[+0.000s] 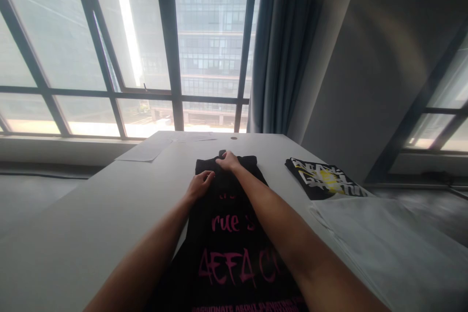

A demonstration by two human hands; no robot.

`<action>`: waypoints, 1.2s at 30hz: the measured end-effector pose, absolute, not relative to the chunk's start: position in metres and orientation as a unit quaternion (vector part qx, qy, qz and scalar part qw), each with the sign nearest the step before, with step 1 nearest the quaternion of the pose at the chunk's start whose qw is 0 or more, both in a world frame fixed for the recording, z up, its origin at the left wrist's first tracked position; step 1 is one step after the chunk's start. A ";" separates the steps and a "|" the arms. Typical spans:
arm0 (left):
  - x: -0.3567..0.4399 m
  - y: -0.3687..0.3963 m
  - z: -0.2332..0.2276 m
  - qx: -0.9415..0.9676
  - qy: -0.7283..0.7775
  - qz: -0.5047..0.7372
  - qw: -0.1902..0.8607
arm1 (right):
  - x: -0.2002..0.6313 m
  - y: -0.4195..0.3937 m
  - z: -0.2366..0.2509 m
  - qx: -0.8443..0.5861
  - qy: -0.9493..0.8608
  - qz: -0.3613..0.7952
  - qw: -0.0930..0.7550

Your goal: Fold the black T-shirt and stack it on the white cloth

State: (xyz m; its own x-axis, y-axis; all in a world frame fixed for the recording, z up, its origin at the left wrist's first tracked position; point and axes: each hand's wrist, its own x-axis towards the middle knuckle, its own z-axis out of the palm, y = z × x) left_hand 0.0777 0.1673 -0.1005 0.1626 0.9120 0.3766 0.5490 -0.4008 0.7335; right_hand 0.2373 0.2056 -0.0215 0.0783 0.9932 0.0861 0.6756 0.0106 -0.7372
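Observation:
A black T-shirt [210, 243] with pink lettering lies lengthwise on the white table before me, its sides drawn in to a narrow strip. At its far edge, my right hand [228, 161] has its fingers closed on the black cloth. A small dark tab of cloth sticks up just beyond that edge. Nearer to me, my left hand [201, 185] is over the shirt's left side, fingers loosely bent and pointing right, with no cloth visibly gripped. My right forearm covers part of the lettering.
On the right of the white table [120, 204] lies a folded black garment [325, 178] with white and yellow lettering. Nearer on that side are whitish translucent sheets [387, 234]. White papers [146, 151] lie at the far left. Windows and a grey-blue curtain [281, 53] stand behind.

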 end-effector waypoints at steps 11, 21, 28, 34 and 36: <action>0.079 0.177 -0.109 0.782 0.503 0.351 0.112 | 0.307 0.199 -0.044 -0.696 -0.685 0.070 0.202; 0.082 0.162 -0.101 0.762 0.557 0.329 0.032 | 0.327 0.207 -0.090 -0.702 -0.700 0.127 0.022; 0.082 0.162 -0.101 0.813 0.554 0.177 0.029 | 0.310 0.182 -0.082 -0.707 -0.705 0.035 0.034; 0.080 0.171 -0.105 0.826 0.546 0.101 0.097 | 0.272 0.122 -0.076 -0.651 -0.745 0.146 0.000; 0.075 0.175 -0.106 0.825 0.533 0.140 0.125 | 0.266 0.111 -0.080 -0.634 -0.760 0.141 0.003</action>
